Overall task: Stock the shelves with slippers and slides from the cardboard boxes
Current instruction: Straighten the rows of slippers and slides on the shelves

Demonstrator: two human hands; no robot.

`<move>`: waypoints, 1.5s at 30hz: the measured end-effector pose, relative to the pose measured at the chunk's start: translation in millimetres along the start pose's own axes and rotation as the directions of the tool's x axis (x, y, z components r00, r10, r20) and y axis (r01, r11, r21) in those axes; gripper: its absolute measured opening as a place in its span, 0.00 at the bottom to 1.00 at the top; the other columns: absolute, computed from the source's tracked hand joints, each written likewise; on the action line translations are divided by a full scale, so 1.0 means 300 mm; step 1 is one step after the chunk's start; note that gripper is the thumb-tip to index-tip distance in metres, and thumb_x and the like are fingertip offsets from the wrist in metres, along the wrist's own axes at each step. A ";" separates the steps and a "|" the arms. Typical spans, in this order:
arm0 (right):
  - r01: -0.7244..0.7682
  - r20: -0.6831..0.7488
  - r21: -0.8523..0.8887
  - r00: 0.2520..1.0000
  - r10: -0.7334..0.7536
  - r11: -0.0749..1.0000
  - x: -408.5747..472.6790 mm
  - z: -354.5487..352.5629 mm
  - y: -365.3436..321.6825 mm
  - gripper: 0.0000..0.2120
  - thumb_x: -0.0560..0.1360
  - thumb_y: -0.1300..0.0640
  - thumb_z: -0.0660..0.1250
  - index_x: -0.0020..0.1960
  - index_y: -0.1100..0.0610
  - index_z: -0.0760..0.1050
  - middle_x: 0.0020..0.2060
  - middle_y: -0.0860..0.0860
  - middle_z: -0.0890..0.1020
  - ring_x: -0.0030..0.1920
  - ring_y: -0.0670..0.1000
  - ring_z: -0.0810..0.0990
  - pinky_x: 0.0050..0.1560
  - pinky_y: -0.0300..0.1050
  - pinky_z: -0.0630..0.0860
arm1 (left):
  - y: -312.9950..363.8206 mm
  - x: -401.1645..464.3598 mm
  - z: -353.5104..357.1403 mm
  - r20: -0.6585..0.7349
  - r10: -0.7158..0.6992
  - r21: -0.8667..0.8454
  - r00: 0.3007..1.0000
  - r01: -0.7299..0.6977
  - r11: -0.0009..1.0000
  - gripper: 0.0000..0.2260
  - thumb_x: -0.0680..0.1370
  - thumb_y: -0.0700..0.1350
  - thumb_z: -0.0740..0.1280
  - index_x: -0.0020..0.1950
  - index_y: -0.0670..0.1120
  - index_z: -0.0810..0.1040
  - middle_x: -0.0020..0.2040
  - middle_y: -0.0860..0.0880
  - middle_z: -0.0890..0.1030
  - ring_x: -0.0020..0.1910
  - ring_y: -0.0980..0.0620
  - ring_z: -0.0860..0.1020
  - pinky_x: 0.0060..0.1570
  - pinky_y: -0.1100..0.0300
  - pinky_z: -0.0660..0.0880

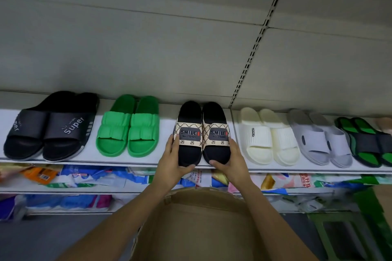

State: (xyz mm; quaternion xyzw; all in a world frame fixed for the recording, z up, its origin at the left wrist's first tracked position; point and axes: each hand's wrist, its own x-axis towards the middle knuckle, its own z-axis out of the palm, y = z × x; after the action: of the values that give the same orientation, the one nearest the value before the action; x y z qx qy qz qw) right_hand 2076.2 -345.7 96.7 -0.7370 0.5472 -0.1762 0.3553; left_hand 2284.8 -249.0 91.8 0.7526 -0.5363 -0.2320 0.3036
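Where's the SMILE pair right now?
In the head view, the SMILE pair sits centre on the top shelf, between green slides and cream slides, gripped by left hand and right hand.

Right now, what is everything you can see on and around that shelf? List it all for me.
Super slides: one pair, black, far left of the top shelf.
Green slides: one pair, bright green, right of the Super pair.
SMILE slides: one pair, black with beige patterned straps, shelf middle, toes at the front edge.
Cream slides: one pair, off-white, right of the SMILE pair.
Grey slides: one pair, light grey, further right.
Green-and-black slides: one pair, far right.
Top shelf: one, white.
Packaged goods: many, mixed colours, lower shelves.
Cardboard box: one, brown, open, below the hands.
Left hand: grips the left SMILE slide.
Right hand: grips the right SMILE slide.
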 end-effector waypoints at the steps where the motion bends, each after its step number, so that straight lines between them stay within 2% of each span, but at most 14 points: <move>1: 0.005 -0.001 -0.001 1.000 -0.005 1.000 0.000 0.003 0.002 0.51 0.63 0.38 0.77 0.78 0.45 0.54 0.75 0.45 0.65 0.72 0.49 0.68 0.69 0.56 0.73 | -0.001 0.004 0.001 -0.005 0.000 -0.006 1.000 0.000 1.000 0.51 0.71 0.56 0.77 0.82 0.52 0.45 0.83 0.51 0.48 0.71 0.48 0.72 0.61 0.54 0.75; 6: 0.027 -0.017 -0.010 0.999 -0.027 1.000 0.004 -0.013 -0.013 0.48 0.63 0.44 0.80 0.75 0.42 0.57 0.71 0.43 0.69 0.69 0.48 0.72 0.66 0.53 0.76 | -0.004 0.057 -0.016 0.012 -0.010 0.011 1.000 0.010 1.000 0.52 0.69 0.58 0.78 0.82 0.52 0.47 0.83 0.51 0.49 0.75 0.50 0.68 0.62 0.55 0.73; 9: 0.030 -0.004 -0.003 1.000 -0.030 1.000 0.010 -0.024 -0.024 0.47 0.62 0.43 0.79 0.74 0.41 0.58 0.70 0.44 0.71 0.67 0.48 0.73 0.65 0.53 0.76 | -0.018 0.065 -0.017 0.042 -0.018 0.034 0.999 0.016 0.999 0.53 0.69 0.60 0.77 0.82 0.53 0.47 0.83 0.53 0.48 0.74 0.50 0.69 0.62 0.55 0.74; 15: 0.033 0.028 0.006 0.999 -0.033 0.999 0.011 -0.039 -0.038 0.46 0.64 0.47 0.79 0.75 0.44 0.58 0.70 0.47 0.71 0.67 0.49 0.73 0.65 0.53 0.76 | -0.004 0.049 -0.014 0.000 -0.032 0.021 0.999 0.032 0.999 0.51 0.69 0.57 0.78 0.82 0.51 0.50 0.82 0.51 0.52 0.74 0.49 0.69 0.63 0.54 0.74; 18: 0.067 0.003 0.003 0.998 -0.067 0.998 -0.003 -0.075 -0.038 0.37 0.72 0.53 0.76 0.76 0.51 0.62 0.69 0.48 0.72 0.65 0.47 0.73 0.68 0.44 0.72 | 0.023 0.009 -0.002 -0.085 0.019 0.024 0.996 -0.017 1.000 0.42 0.72 0.53 0.77 0.81 0.51 0.58 0.81 0.51 0.57 0.75 0.50 0.66 0.67 0.54 0.73; 20: 0.109 -0.032 -0.020 0.993 -0.110 0.994 -0.023 -0.121 -0.026 0.30 0.76 0.53 0.72 0.75 0.54 0.65 0.69 0.49 0.72 0.66 0.47 0.72 0.66 0.37 0.67 | 0.063 -0.024 0.011 -0.159 0.103 0.046 0.982 -0.097 0.994 0.34 0.74 0.50 0.75 0.77 0.52 0.65 0.78 0.54 0.62 0.74 0.53 0.65 0.67 0.58 0.70; 24: 0.228 -0.047 -0.051 0.972 -0.231 0.972 -0.071 -0.236 0.032 0.23 0.78 0.53 0.69 0.71 0.55 0.70 0.68 0.49 0.73 0.68 0.48 0.72 0.65 0.35 0.64 | 0.197 -0.074 0.064 -0.224 0.242 0.005 0.944 -0.248 0.969 0.21 0.76 0.47 0.73 0.68 0.52 0.76 0.69 0.57 0.72 0.68 0.56 0.71 0.68 0.58 0.71; 29: 0.362 -0.027 -0.048 0.931 -0.364 0.931 -0.122 -0.418 0.178 0.20 0.78 0.53 0.69 0.69 0.53 0.72 0.66 0.46 0.75 0.66 0.45 0.72 0.68 0.40 0.68 | 0.401 -0.129 0.182 -0.204 0.288 -0.029 0.936 -0.299 0.954 0.18 0.76 0.48 0.74 0.66 0.53 0.78 0.64 0.59 0.76 0.65 0.60 0.73 0.67 0.64 0.68; 33: 0.383 -0.015 -0.032 0.923 -0.384 0.923 -0.153 -0.549 0.298 0.20 0.78 0.52 0.70 0.68 0.51 0.73 0.64 0.43 0.74 0.63 0.41 0.70 0.64 0.37 0.66 | 0.523 -0.148 0.274 -0.206 0.259 -0.083 0.943 -0.281 0.956 0.18 0.75 0.47 0.76 0.64 0.52 0.80 0.62 0.59 0.78 0.63 0.63 0.74 0.65 0.68 0.69; 38: 0.361 0.009 -0.029 0.933 -0.361 0.932 -0.146 -0.679 0.462 0.20 0.77 0.51 0.70 0.68 0.51 0.74 0.66 0.44 0.75 0.65 0.44 0.72 0.65 0.37 0.67 | 0.629 -0.137 0.410 -0.170 0.181 -0.169 0.969 -0.210 0.963 0.15 0.74 0.47 0.76 0.59 0.53 0.82 0.58 0.62 0.80 0.61 0.61 0.78 0.63 0.60 0.74; 42: 0.364 0.007 -0.003 0.931 -0.364 0.931 -0.099 -0.709 0.536 0.20 0.77 0.51 0.70 0.67 0.51 0.74 0.64 0.43 0.75 0.65 0.45 0.73 0.66 0.46 0.72 | 0.636 -0.089 0.475 -0.123 0.139 -0.145 0.983 -0.156 0.977 0.16 0.74 0.50 0.76 0.61 0.57 0.80 0.60 0.61 0.79 0.61 0.60 0.76 0.63 0.55 0.74; 45: 0.324 -0.002 -0.033 0.946 -0.325 0.945 -0.047 -0.710 0.577 0.23 0.77 0.52 0.71 0.70 0.52 0.71 0.68 0.47 0.72 0.68 0.48 0.71 0.70 0.49 0.69 | 0.624 -0.034 0.508 -0.131 0.104 -0.129 0.986 -0.121 0.984 0.19 0.74 0.50 0.76 0.63 0.56 0.78 0.63 0.60 0.77 0.62 0.61 0.75 0.65 0.55 0.74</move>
State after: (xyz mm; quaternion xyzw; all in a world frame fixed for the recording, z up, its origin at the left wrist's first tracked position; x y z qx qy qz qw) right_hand 1815.3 -428.7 120.6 -0.8220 0.4226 -0.2262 0.3075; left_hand 2054.1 -316.1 116.3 0.7115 -0.5409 -0.2034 0.3997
